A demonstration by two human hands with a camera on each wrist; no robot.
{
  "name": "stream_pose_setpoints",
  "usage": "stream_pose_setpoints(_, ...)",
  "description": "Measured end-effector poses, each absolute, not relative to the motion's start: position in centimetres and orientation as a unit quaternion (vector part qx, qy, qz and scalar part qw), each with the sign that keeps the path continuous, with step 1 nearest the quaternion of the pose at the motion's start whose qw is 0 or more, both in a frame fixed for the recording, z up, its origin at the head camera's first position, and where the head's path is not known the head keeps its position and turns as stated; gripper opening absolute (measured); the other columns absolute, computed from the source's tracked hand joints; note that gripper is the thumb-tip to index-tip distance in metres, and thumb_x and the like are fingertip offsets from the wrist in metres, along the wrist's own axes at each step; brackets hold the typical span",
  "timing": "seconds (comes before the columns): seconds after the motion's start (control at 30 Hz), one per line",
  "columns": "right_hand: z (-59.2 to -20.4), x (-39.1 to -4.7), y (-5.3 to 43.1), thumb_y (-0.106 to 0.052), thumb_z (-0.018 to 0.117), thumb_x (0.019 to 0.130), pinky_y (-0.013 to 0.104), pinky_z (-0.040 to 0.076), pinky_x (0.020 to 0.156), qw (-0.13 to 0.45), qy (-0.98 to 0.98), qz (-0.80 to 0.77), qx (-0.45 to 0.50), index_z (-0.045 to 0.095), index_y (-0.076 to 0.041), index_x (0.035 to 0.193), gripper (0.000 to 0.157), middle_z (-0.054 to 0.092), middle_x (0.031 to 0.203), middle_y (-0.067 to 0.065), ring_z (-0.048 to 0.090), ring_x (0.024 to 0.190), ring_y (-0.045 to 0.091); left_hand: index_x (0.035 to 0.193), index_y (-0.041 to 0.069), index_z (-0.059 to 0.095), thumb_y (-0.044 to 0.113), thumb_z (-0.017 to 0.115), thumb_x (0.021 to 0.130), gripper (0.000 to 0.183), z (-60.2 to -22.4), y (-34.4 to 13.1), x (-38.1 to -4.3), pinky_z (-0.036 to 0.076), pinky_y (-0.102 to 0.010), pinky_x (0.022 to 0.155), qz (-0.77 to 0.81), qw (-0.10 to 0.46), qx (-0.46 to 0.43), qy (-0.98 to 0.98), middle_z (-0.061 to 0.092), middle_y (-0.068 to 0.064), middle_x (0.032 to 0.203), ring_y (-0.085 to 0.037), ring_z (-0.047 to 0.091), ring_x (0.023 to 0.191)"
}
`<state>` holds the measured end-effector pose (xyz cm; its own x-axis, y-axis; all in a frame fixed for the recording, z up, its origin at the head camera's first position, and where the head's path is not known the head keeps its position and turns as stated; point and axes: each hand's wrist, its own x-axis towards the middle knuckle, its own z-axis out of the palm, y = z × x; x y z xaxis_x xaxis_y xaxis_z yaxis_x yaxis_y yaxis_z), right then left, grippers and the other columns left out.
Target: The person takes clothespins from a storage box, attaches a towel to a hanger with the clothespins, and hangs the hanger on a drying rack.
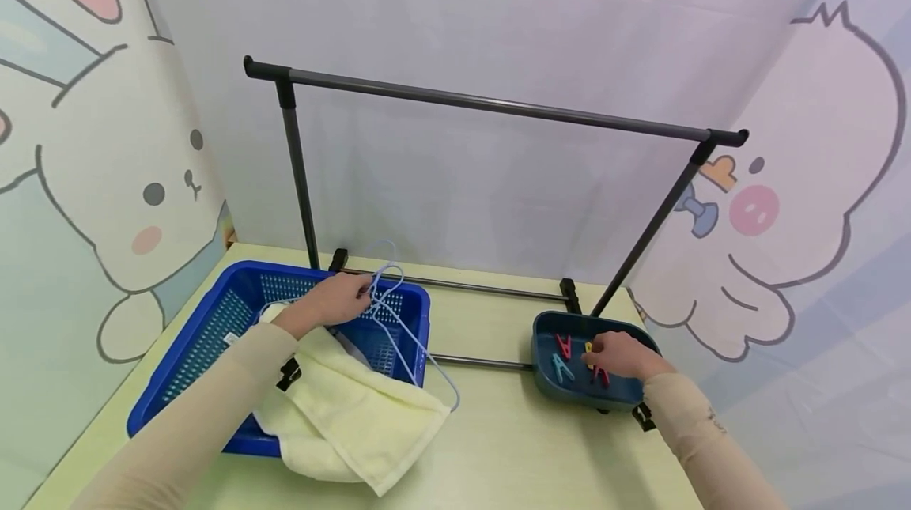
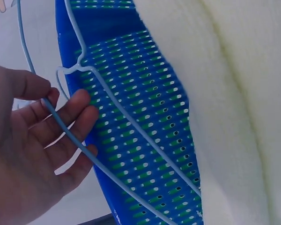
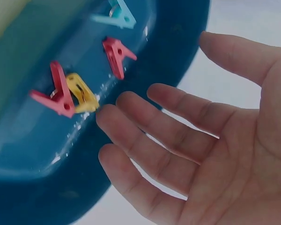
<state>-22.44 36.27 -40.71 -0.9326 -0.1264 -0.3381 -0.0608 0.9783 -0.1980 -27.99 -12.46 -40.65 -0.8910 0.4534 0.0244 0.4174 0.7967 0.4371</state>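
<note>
My left hand (image 1: 340, 300) pinches a light blue wire hanger (image 2: 131, 121) between thumb and index finger, the other fingers spread loosely. The hanger is above the blue basket (image 1: 188, 340), its lower wires running down beside a pale yellow towel (image 1: 373, 415). This towel lies in the basket and drapes over its front rim. On the right, my right hand (image 1: 621, 353) reaches over a dark teal tub (image 1: 544, 393), fingers extended and holding nothing. Inside are a light blue clothespin (image 3: 117, 16), a yellow clothespin (image 3: 82, 93) near the fingertips, and two red clothespins (image 3: 58, 93).
A dark metal rack with a horizontal top bar (image 1: 491, 104) stands behind the basket and tub. Its lower rails (image 1: 484, 364) run along the pale yellow table (image 1: 498, 447). Curtains printed with cartoon animals surround the table.
</note>
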Motion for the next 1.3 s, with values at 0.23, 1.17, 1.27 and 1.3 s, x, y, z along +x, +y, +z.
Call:
stream_pose_setpoints(0.23,-39.8,-23.3,37.5,-0.038,0.058,0.082,0.040,0.045,0.067,0.177,0.979,-0.093,-0.037,0.062,-0.001,0.095,0.039,0.060,0.085,0.006,0.054,0.075,0.019,0.084,0.011,0.048,0.021,0.038,0.092,0.016,-40.1,-12.7,-27.9,0.031,-0.029,0.047,0.260,0.063,0.228,0.936,0.041,-0.002,0.062,-0.015,0.038,0.049)
stream_pose_setpoints(1.17,-43.5,-25.5,39.9,-0.032,0.060,0.082,0.040,0.045,0.067,0.220,0.972,-0.077,0.031,0.060,0.001,0.097,0.037,0.059,0.087,0.009,0.052,0.072,0.020,0.069,0.012,0.045,0.035,0.036,0.095,0.035,-36.4,-13.1,-26.5,0.032,-0.029,0.047,0.343,0.035,0.258,0.903,0.036,0.001,0.055,-0.015,0.033,0.046)
stream_pose_setpoints(1.27,-43.8,-25.4,39.5,-0.031,0.061,0.082,0.042,0.044,0.069,0.217,0.973,-0.074,0.038,0.058,0.002,0.095,0.035,0.057,0.083,0.009,0.051,0.072,0.021,0.067,0.012,0.044,0.035,0.036,0.094,0.037,-35.7,-13.1,-26.3,0.032,-0.029,0.048,0.338,0.019,0.265,0.903,0.035,0.001,0.054,-0.015,0.033,0.046)
stream_pose_setpoints(1.3,-43.9,-25.4,39.4,-0.030,0.061,0.082,0.042,0.044,0.068,0.218,0.972,-0.074,0.040,0.057,0.001,0.094,0.034,0.056,0.080,0.008,0.050,0.071,0.021,0.067,0.012,0.043,0.035,0.036,0.095,0.036,-35.4,-13.1,-26.2,0.032,-0.029,0.048,0.338,0.015,0.265,0.903,0.035,0.001,0.054,-0.015,0.033,0.047)
